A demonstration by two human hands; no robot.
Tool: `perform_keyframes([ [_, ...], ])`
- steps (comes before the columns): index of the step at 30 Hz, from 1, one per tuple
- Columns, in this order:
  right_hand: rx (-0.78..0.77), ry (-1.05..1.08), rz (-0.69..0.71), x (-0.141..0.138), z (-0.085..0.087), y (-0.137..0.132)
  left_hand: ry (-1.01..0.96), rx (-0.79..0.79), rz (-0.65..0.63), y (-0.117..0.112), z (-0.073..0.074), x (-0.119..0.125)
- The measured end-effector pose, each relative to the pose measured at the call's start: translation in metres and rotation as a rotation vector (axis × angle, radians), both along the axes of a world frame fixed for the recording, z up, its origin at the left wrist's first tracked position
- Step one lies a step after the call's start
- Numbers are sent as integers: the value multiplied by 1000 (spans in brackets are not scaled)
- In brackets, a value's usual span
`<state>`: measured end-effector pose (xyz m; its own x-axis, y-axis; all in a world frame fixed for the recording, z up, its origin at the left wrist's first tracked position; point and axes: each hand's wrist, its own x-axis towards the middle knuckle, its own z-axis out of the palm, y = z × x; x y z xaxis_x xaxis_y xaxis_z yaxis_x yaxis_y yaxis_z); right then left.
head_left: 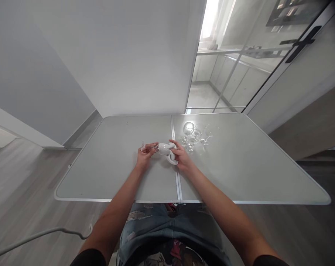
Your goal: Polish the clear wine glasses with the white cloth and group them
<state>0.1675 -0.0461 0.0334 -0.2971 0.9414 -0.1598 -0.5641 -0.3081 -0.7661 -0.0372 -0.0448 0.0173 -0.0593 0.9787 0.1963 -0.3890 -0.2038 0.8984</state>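
Note:
My left hand is closed around the stem of a clear wine glass held on its side above the grey table. My right hand is closed on a white cloth that wraps the glass's bowl. Both hands hover near the table's centre seam. Three more clear stemmed glasses stand upright just beyond my right hand.
The folding table has a metal seam down its middle and a rounded metal rim. A white wall stands behind it, a glass sliding door at the back right. A white cable runs over the wooden floor at the lower left.

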Motion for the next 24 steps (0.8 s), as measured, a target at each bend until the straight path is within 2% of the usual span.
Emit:
perform_keyframes([
  [3, -47, 26, 9, 3, 0, 2, 20, 1, 1, 0, -1, 0],
  [6, 75, -56, 56, 4, 1, 1, 38, 3, 14, 1, -2, 0],
  [9, 330, -251, 19, 2, 0, -3, 46, 6, 47, 2, -3, -1],
  [15, 943, -901, -196, -1, -11, -8, 35, -41, 94, 4, -3, -3],
  [18, 1140, -1048, -212, -1, -12, -8, 37, -60, 87, 3, -2, -2],
  [21, 1138, -1046, -171, -3, -11, -9, 56, -62, 92, 3, -1, -2],
  [24, 939, -877, -116, -5, -9, -11, 91, -46, 86, 2, -2, -2],
])
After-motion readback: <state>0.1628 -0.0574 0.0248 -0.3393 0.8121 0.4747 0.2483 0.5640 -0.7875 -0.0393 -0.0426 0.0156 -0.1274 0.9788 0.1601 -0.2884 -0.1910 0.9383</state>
